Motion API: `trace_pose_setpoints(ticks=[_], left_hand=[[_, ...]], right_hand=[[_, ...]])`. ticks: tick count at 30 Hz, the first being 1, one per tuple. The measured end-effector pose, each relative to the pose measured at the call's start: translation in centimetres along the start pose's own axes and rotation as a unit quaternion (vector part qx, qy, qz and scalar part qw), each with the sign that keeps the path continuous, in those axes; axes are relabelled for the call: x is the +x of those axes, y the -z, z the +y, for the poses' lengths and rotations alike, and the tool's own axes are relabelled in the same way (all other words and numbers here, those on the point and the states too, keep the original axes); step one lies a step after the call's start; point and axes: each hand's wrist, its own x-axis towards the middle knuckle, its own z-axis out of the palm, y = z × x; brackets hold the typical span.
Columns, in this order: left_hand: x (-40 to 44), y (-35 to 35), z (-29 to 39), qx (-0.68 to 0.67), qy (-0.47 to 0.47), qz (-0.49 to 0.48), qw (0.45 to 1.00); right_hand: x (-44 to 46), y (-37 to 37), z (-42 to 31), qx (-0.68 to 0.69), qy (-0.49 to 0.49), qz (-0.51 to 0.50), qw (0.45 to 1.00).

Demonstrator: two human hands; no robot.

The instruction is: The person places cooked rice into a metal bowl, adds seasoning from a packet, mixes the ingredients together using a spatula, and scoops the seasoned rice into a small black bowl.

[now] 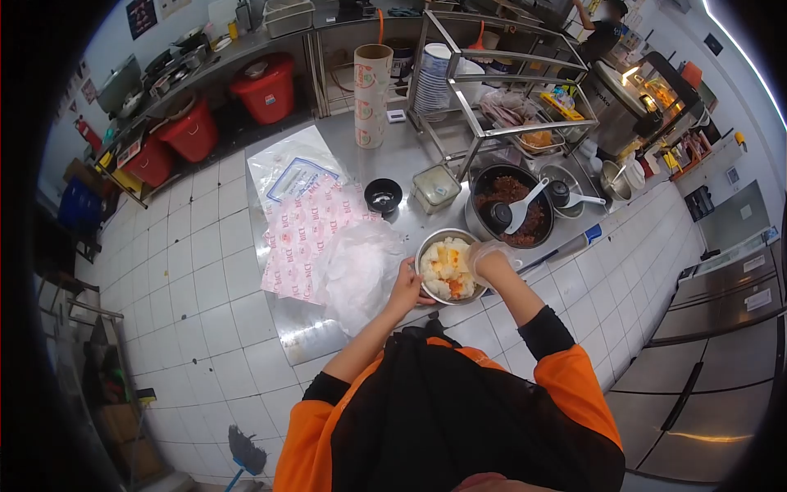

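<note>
A round metal bowl [420, 283] holds white rice [443, 248] with yellow and orange patches on it. My left hand [405, 287] grips the bowl's left side, thumb near the rim and fingers lower down. Over the right side of the bowl is my right hand [492, 261], inside a clear plastic glove, reaching in at the rice. Its fingertips are blurred by the glove, so their grip is unclear. Just beyond stands a dark pot [474, 220] of brown minced food, with a white ladle [525, 207] resting in it.
Left of the bowl lie a crumpled white plastic bag [365, 262] and pink printed paper [299, 238]. Farther back are a black bowl [382, 197], a lidded square container [436, 189], a tall paper roll [373, 94] and a metal rack [471, 135]. Another person [605, 37] stands at the far right.
</note>
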Motion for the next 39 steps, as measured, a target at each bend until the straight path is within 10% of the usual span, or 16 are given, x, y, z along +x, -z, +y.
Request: trace_pose_setpoints(ticks=[26,32,39], left_hand=[[-0.9,-1.5,2.3,0.026,0.028,-0.056,0.998],[1.1,0.7,3.8,0.04,0.058,-0.05,0.996],[1.3,1.4,3.6,0.07,0.026,-0.006,0.997]], right_hand=[[-0.2,-2.3,0.1,0.134,-0.142,0.074,0.978],[4.7,-3.8,2.5,0.008,0.144,0.071,0.987],[-0.6,-2.3,1.5,0.025,0.217,0.088,0.972]])
